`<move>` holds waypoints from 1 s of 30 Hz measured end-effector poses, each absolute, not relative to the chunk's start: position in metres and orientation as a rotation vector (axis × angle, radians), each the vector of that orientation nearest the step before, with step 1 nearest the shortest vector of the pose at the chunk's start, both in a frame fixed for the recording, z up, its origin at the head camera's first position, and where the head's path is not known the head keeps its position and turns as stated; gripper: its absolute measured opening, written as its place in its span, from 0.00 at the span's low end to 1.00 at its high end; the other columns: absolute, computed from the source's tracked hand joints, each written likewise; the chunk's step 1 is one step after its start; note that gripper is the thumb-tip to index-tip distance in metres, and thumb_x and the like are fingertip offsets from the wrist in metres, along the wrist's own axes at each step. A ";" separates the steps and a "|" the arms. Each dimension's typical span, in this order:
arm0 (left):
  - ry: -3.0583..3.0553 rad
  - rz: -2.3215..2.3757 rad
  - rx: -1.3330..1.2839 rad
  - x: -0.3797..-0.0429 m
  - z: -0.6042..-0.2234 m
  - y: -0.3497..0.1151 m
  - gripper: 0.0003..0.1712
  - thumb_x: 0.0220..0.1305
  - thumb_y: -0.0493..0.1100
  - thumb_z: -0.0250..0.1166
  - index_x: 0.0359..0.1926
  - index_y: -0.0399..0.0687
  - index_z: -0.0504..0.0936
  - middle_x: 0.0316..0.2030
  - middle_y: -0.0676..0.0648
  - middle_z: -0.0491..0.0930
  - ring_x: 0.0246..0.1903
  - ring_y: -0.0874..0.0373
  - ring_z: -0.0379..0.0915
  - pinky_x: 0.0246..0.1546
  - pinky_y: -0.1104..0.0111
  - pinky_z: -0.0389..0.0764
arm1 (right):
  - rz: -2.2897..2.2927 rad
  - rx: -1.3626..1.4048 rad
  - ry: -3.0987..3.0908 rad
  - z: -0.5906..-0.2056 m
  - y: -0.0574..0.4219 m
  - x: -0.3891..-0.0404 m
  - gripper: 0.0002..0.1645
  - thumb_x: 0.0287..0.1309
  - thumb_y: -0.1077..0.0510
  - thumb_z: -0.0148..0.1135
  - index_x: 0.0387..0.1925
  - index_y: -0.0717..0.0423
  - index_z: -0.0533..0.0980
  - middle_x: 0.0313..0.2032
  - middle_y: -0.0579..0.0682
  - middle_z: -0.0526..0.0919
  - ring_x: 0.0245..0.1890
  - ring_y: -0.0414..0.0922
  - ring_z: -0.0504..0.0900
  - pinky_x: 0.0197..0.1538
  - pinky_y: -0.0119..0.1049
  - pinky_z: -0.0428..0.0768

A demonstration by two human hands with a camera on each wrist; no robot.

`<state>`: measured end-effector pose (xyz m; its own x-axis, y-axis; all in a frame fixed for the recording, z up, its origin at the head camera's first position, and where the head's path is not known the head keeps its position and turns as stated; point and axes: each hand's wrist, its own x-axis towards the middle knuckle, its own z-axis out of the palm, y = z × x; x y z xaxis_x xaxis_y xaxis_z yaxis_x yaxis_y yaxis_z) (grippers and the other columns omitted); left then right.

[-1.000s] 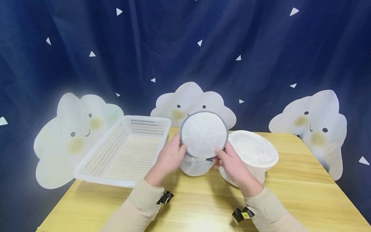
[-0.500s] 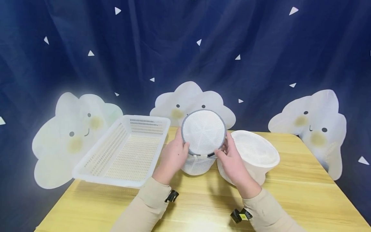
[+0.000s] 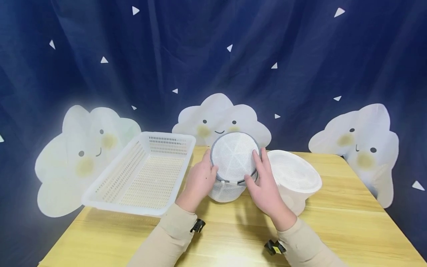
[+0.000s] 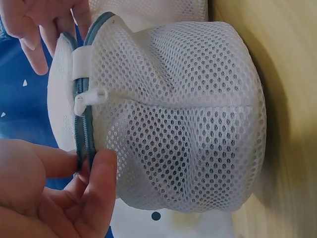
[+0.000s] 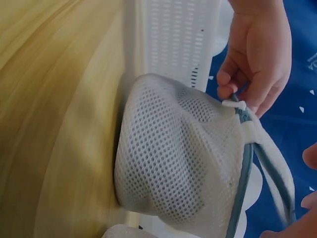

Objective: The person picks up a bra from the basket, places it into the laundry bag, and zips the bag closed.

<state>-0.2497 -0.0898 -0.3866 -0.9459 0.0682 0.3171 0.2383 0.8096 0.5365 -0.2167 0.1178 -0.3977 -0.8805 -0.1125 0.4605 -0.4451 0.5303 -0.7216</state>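
A round white mesh laundry bag (image 3: 235, 157) with a grey-blue zipper stands on the table, its lid facing me. At the lid's left edge my left hand (image 3: 198, 181) pinches the zippered rim between thumb and fingers, as the left wrist view shows. The white zipper pull (image 4: 91, 100) sits close to that hand. Over the lid's right edge lies my right hand (image 3: 267, 189), fingers loosely extended and spread. In the right wrist view the lid (image 5: 270, 163) gapes from the bag's body (image 5: 163, 153) on the right side.
A second, larger white mesh bag (image 3: 293, 172) stands just right of my right hand. To the left is a shallow white plastic basket (image 3: 153, 185) with slotted walls. The wooden table (image 3: 350, 222) backs onto a dark blue curtain (image 3: 213, 66) with cloud prints.
My right hand has let go of the zippered rim, and its fingers have straightened and moved up over the lid. The lid rose slightly, then sank. My left hand keeps its pinch.
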 end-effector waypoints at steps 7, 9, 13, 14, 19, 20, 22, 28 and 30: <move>-2.719 -0.913 -0.216 -0.254 -0.387 -0.085 0.37 0.71 0.41 0.63 0.75 0.37 0.59 0.47 0.33 0.83 0.39 0.42 0.84 0.40 0.53 0.84 | 1.145 0.506 -2.451 -0.404 0.117 -0.218 0.42 0.59 0.63 0.59 0.75 0.60 0.60 0.79 0.56 0.44 0.75 0.59 0.52 0.69 0.62 0.60; -2.727 -0.937 -0.210 -0.253 -0.387 -0.084 0.33 0.71 0.42 0.63 0.72 0.38 0.62 0.40 0.36 0.85 0.33 0.46 0.84 0.34 0.56 0.84 | 1.026 0.567 -2.480 -0.408 0.116 -0.218 0.41 0.58 0.61 0.62 0.74 0.58 0.64 0.78 0.58 0.51 0.73 0.60 0.58 0.66 0.64 0.62; -2.732 -0.947 -0.243 -0.251 -0.389 -0.085 0.16 0.72 0.43 0.64 0.54 0.43 0.72 0.26 0.49 0.79 0.23 0.56 0.75 0.25 0.64 0.76 | 0.763 0.712 -2.475 -0.417 0.113 -0.220 0.35 0.54 0.58 0.67 0.66 0.55 0.72 0.71 0.61 0.65 0.72 0.61 0.62 0.65 0.67 0.62; -2.730 -0.939 -0.270 -0.249 -0.389 -0.086 0.12 0.71 0.44 0.64 0.49 0.45 0.73 0.25 0.51 0.77 0.23 0.57 0.73 0.24 0.65 0.75 | 0.716 0.741 -2.463 -0.420 0.113 -0.220 0.34 0.53 0.58 0.69 0.63 0.55 0.74 0.69 0.62 0.67 0.71 0.62 0.62 0.65 0.67 0.62; -2.742 -0.862 -0.455 -0.240 -0.384 -0.086 0.09 0.70 0.44 0.64 0.34 0.51 0.72 0.26 0.54 0.74 0.26 0.60 0.71 0.28 0.67 0.74 | 0.569 0.772 -2.414 -0.427 0.110 -0.223 0.31 0.45 0.59 0.78 0.52 0.54 0.75 0.64 0.61 0.70 0.67 0.60 0.67 0.64 0.62 0.65; -2.754 -0.846 -0.490 -0.238 -0.383 -0.086 0.10 0.70 0.44 0.64 0.33 0.52 0.72 0.26 0.55 0.73 0.27 0.60 0.70 0.28 0.67 0.74 | 0.551 0.764 -2.407 -0.428 0.110 -0.223 0.31 0.43 0.59 0.79 0.51 0.53 0.74 0.63 0.60 0.70 0.66 0.60 0.67 0.63 0.62 0.66; -2.772 -0.814 -0.559 -0.235 -0.380 -0.085 0.09 0.69 0.43 0.64 0.32 0.52 0.72 0.28 0.55 0.72 0.28 0.60 0.70 0.30 0.67 0.73 | 0.515 0.741 -2.388 -0.430 0.109 -0.224 0.31 0.41 0.58 0.81 0.47 0.52 0.73 0.61 0.58 0.71 0.62 0.58 0.70 0.58 0.62 0.69; -2.778 -0.775 -0.670 -0.230 -0.377 -0.082 0.07 0.64 0.37 0.65 0.33 0.51 0.74 0.28 0.55 0.72 0.29 0.60 0.70 0.32 0.67 0.74 | 0.401 0.698 -2.317 -0.431 0.107 -0.230 0.25 0.41 0.58 0.78 0.39 0.51 0.71 0.45 0.52 0.73 0.45 0.54 0.74 0.41 0.51 0.73; -2.780 -0.774 -0.679 -0.230 -0.378 -0.082 0.06 0.63 0.37 0.65 0.33 0.50 0.75 0.29 0.55 0.72 0.29 0.60 0.70 0.33 0.67 0.74 | 0.380 0.704 -2.296 -0.430 0.108 -0.232 0.21 0.42 0.61 0.75 0.36 0.52 0.71 0.40 0.51 0.72 0.40 0.54 0.72 0.39 0.48 0.72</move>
<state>-0.2297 -0.0816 -0.3777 -0.8802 0.3803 0.2837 0.4723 0.7605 0.4457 -0.2325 0.1077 -0.4304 -0.6113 -0.3784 0.6951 -0.5824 0.8098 -0.0713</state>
